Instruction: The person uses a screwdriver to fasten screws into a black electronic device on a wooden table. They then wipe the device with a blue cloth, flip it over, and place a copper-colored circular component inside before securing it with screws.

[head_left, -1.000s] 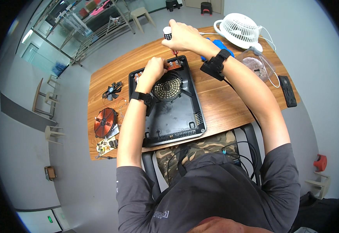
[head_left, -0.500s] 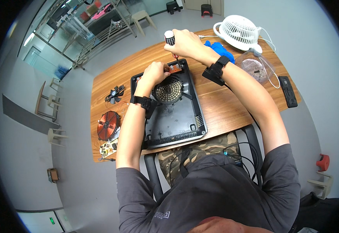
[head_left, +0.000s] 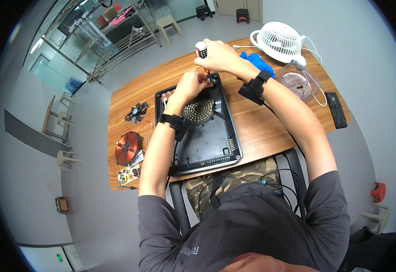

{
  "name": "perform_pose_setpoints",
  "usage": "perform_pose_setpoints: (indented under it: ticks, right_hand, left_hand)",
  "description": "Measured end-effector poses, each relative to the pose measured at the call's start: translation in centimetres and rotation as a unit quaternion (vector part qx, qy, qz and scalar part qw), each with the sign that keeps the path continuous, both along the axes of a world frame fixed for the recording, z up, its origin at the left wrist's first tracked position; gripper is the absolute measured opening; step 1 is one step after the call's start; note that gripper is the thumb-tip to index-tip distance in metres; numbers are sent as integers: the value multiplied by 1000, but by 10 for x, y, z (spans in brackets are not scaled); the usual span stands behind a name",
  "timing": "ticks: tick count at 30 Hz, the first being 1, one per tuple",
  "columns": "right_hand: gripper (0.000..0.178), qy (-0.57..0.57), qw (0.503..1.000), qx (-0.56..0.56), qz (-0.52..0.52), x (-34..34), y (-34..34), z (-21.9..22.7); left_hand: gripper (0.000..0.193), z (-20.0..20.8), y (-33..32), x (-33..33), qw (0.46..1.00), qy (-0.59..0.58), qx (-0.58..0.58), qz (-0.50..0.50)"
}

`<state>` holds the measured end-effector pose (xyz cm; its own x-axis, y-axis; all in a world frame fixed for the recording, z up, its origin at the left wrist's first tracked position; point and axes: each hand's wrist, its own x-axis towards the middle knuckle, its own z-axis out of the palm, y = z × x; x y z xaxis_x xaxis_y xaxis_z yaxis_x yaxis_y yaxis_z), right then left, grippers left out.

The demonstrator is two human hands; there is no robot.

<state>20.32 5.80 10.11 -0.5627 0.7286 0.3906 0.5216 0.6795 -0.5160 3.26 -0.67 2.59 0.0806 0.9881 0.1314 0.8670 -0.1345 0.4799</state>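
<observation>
My right hand point(head_left: 220, 55) is wrapped round a screwdriver point(head_left: 201, 49) with a white, red and black handle. Its shaft points down at the far right corner of a black plastic appliance housing point(head_left: 202, 143) lying on the table. At that corner my left hand point(head_left: 192, 85) has its fingers closed beside the screwdriver's tip, over an orange-brown circuit board point(head_left: 166, 96) that runs along the housing's far edge. What those fingers pinch, if anything, is hidden. A round vent grille point(head_left: 199, 110) shows in the housing below my left hand.
Left of the housing lie a small black fan point(head_left: 136, 112), a round copper coil point(head_left: 128, 148) and a pale circuit board point(head_left: 128, 174). On the right are a white fan point(head_left: 280, 41), blue cloth point(head_left: 258, 63), a clear container with small screws point(head_left: 297, 85) and a black strip-shaped case point(head_left: 336, 110).
My left hand has shifted right along the far edge toward the screwdriver tip, uncovering the board's left part. The screwdriver and right hand have moved slightly; the whole view has shifted a little.
</observation>
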Motion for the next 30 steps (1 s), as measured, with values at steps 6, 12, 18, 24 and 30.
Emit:
perform_pose_setpoints:
  ticks: [6, 12, 18, 24, 30]
  right_hand:
    - [50, -37, 999, -30, -6, 9, -4, 12]
    - [52, -12, 998, -55, 5, 15, 1, 8]
    - [49, 58, 998, 1, -4, 12, 5, -2]
    - [48, 68, 997, 40, 15, 9, 13, -11]
    - [41, 93, 993, 67, 29, 6, 12, -11]
  left_hand:
    - [21, -16, 10, 4, 999, 10, 42, -22]
    - [22, -18, 14, 12, 999, 17, 25, 19]
    - [19, -14, 7, 20, 996, 74, 38, 23]
    - [18, -13, 3, 23, 995, 83, 43, 25]
    - [22, -20, 6, 21, 988, 127, 84, 24]
